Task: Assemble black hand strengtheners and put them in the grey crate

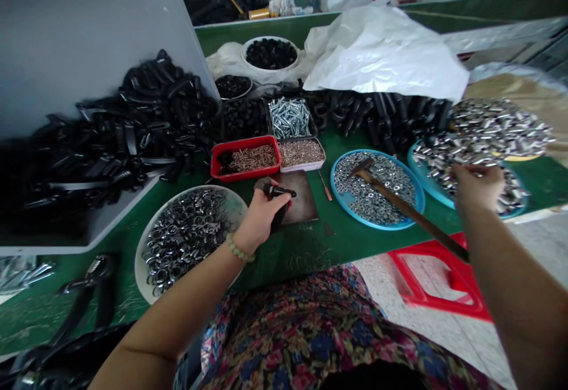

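Clenching half-hidden black clip [279,191] in left hand [261,217]; right hand [478,186] over silver sleeves [483,141], its fingers' hold unclear.

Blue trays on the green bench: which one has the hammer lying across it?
The left blue tray, holding hex nuts: a wooden-handled hammer rests across it. The other blue tray is heaped with silver metal pieces instead.

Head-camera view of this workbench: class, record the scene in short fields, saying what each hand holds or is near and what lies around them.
Left hand: grips a small black part above a dark metal plate
Right hand: over silver metal pieces in a blue tray
Nearby: hammer on hex nuts in another blue tray; white bowl of metal rings
Surface: green bench
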Demonstrator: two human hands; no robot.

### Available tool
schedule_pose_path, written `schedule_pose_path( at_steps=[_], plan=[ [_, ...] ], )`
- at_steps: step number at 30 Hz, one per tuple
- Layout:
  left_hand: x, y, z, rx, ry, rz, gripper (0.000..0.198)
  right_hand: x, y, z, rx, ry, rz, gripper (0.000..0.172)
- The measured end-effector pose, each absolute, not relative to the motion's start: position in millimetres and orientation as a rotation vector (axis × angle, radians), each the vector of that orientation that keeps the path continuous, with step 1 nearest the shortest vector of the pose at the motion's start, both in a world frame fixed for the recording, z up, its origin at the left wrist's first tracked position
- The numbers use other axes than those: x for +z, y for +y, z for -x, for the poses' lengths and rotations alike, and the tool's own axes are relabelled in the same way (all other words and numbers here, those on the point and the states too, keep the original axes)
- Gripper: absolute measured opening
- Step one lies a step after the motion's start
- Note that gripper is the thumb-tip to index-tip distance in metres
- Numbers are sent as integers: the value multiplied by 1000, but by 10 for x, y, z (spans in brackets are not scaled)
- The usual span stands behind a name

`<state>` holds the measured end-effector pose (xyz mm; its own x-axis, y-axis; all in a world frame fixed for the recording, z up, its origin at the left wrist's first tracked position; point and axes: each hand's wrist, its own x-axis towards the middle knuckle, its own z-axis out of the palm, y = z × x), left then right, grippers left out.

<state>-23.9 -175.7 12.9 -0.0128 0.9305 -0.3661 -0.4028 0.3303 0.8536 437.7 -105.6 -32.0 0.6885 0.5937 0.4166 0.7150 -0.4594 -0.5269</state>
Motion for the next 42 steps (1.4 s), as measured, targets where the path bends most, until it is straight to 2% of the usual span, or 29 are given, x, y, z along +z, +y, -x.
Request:
schedule_pose_path(
  at_steps=[4,8,12,17,21,31,42],
  plan=[
    [167,-1761,254,1138,1112,-445,34,-258,-1096,-4293,-139,-817,2036,50],
    [201,-1769,265,1118,1078,-357,32,-224,-1102,-4295,-152,-857,2010,37],
    [201,-1791,251,1126,1071,-404,31,-185,-1155,-4293,-61,-1036,2262,29],
    [153,-1801,226,1126,1160,-545,44,-243,-1190,-4332,-103,-1493,2360,24],
    [105,-1806,230,1133,1166,-577,46,-348,-1175,-4440,31,-1531,2400,18],
    [107,-1815,245,1121,1195,-584,44,-398,-1214,-4539,200,-1487,2467,24],
    [120,-1824,220,1098,1264,-536,48,-258,-1138,-4581,192,-1498,2464,33]
  ],
)
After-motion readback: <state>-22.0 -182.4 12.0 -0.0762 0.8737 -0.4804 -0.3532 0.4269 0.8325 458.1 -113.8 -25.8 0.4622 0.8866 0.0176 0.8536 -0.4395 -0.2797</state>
